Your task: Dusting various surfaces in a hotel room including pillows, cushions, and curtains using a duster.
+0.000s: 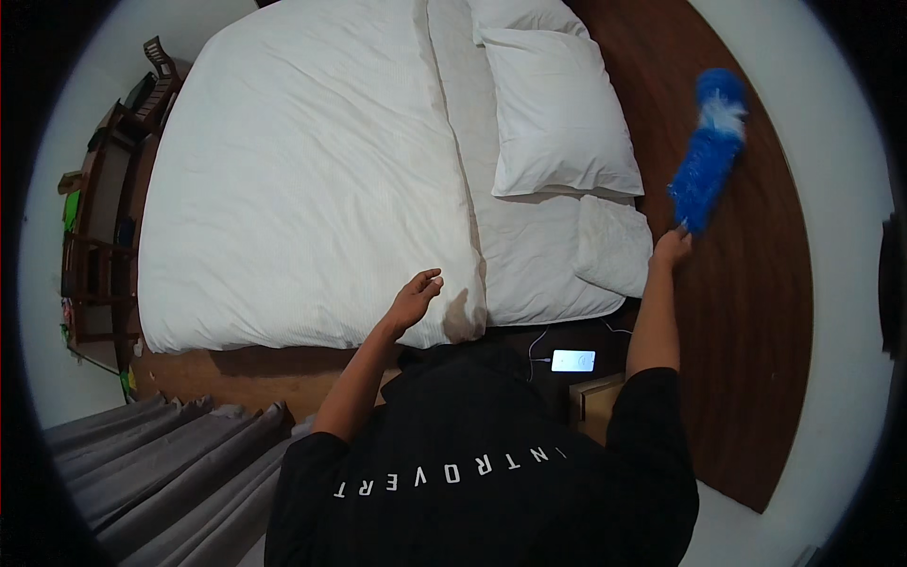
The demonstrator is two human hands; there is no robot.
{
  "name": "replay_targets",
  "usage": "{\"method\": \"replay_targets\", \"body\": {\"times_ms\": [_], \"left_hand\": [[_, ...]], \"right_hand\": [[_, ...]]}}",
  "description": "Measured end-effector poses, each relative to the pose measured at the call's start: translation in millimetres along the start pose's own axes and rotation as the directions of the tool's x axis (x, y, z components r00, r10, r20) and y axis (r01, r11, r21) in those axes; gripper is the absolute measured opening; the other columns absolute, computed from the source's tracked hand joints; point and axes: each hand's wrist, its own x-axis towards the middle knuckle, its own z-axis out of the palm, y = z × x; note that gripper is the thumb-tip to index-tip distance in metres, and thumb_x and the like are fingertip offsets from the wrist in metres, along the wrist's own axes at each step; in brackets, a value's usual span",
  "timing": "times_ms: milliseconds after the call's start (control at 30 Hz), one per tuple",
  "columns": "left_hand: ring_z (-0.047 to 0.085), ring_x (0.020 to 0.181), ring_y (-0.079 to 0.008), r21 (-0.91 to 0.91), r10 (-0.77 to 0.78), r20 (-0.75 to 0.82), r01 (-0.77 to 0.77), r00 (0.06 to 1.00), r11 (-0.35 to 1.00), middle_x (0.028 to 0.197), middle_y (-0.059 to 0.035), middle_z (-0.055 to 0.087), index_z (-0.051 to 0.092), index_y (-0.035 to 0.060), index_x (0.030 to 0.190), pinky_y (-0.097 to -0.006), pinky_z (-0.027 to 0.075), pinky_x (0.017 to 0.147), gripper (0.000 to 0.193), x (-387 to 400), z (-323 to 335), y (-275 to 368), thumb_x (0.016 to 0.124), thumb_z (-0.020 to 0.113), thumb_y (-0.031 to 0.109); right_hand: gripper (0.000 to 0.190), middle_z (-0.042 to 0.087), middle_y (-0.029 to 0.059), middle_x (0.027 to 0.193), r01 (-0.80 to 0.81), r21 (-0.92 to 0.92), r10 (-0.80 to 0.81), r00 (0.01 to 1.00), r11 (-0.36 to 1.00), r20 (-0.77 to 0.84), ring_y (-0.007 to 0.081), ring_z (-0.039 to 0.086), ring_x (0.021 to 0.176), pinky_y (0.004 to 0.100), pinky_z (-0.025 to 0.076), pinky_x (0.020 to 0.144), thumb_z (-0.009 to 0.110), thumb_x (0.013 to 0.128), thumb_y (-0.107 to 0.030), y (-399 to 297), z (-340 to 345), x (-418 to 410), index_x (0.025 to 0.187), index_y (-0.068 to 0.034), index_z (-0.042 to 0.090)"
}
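Observation:
My right hand is closed around the handle of a fluffy blue and white duster, its head blurred against the dark wooden headboard panel. Nothing is in my left hand, which hovers with its fingers apart over the near edge of a white ribbed duvet; its shadow falls beside it. A white pillow lies at the head of the bed, partly over another one. Nearer to my right hand, a small folded white cloth or towel rests on the sheet corner.
A lit phone on a cable lies on a dark surface beside the bed, near a wooden box or drawer. Grey curtains hang at lower left. Wooden chairs and a desk stand past the bed's left end.

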Motion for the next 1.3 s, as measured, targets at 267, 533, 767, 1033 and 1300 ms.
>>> {"method": "replay_targets", "body": {"times_ms": [267,533,767,1033,1300], "left_hand": [[0.046,0.111,-0.0205,0.006,0.004,0.017,-0.004,1.0,1.0,0.122,-0.008,0.048,0.036,0.0113,0.129,-0.0383,0.035,0.09,0.052,0.2,7.2,3.8,0.088,0.043,0.043],[0.046,0.112,-0.0215,0.02,-0.04,0.034,0.039,0.999,0.999,0.122,-0.0086,0.048,0.037,0.0117,0.129,-0.0395,0.034,0.092,0.051,6.3,11.5,-8.0,0.088,0.043,0.042],[0.046,0.112,-0.0212,0.044,-0.057,0.052,0.054,0.997,0.998,0.121,-0.0077,0.049,0.037,0.0115,0.129,-0.0387,0.034,0.092,0.05,14.7,23.0,11.0,0.089,0.042,0.041],[0.046,0.112,-0.0211,0.046,-0.089,0.052,0.087,0.995,0.995,0.12,-0.0081,0.049,0.036,0.0112,0.129,-0.0389,0.034,0.093,0.049,26.1,32.2,16.0,0.09,0.042,0.04],[0.046,0.112,-0.0215,0.034,-0.118,0.034,0.117,0.992,0.993,0.121,-0.0094,0.049,0.036,0.0109,0.129,-0.0397,0.034,0.093,0.052,24.5,27.8,13.8,0.088,0.044,0.042]], "right_hand": [[0.03,0.051,0.0066,0.064,0.055,0.011,-0.055,0.998,0.998,-0.008,0.0175,0.047,0.05,0.0297,0.036,0.046,0.044,0.086,-0.025,47.6,12.0,0.9,0.092,0.002,0.055],[0.029,0.056,0.0151,0.072,-0.236,-0.076,0.246,0.873,0.969,0.421,0.0232,0.051,0.068,0.0331,0.04,0.068,0.044,0.087,-0.021,22.2,13.5,-70.2,0.085,0.005,0.056],[0.028,0.052,0.0075,0.066,-0.241,0.045,0.198,0.878,0.969,0.436,0.0171,0.047,0.062,0.0312,0.038,0.061,0.045,0.087,-0.022,12.9,12.3,-51.9,0.083,0.003,0.055],[0.03,0.059,0.0192,0.076,-0.176,-0.098,0.2,0.914,0.979,0.352,0.0341,0.056,0.073,0.0396,0.042,0.067,0.041,0.087,-0.023,25.5,50.1,-1.2,0.083,0.003,0.056],[0.027,0.058,0.0252,0.088,0.041,-0.243,0.097,0.844,0.969,0.528,0.042,0.054,0.086,0.0468,0.042,0.073,0.042,0.085,-0.024,-4.1,70.3,-95.5,0.091,-0.001,0.055]]}}
